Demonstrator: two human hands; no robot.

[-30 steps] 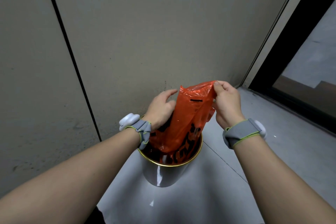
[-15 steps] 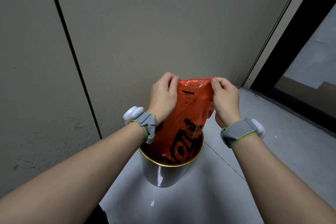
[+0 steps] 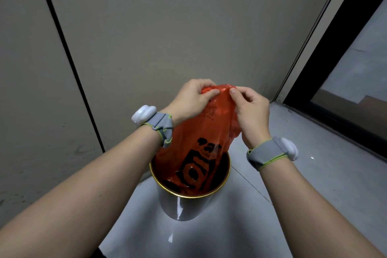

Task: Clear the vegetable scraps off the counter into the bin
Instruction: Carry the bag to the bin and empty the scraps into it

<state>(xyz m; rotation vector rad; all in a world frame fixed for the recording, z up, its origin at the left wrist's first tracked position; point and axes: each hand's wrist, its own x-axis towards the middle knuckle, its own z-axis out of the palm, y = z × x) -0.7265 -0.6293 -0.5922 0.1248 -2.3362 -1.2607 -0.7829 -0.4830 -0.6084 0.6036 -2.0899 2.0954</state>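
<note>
A round white bin (image 3: 184, 205) with a gold rim stands on the floor against the wall. An orange plastic bag (image 3: 199, 142) with black print hangs into it, its lower part inside the bin. My left hand (image 3: 188, 100) grips the bunched top of the bag from the left. My right hand (image 3: 249, 109) pinches the same top edge from the right, thumb and fingers on the plastic. Both hands are held above the bin, close together. No vegetable scraps or counter are in view.
A beige panelled wall (image 3: 146, 37) with a dark vertical seam rises right behind the bin. A dark-framed glass door (image 3: 356, 69) stands at the right. Grey floor tiles (image 3: 314, 174) spread around the bin.
My left hand has moved from the bag's side up to its top and taken hold. Both hands have drawn together, gathering the bag's mouth and lifting it slightly.
</note>
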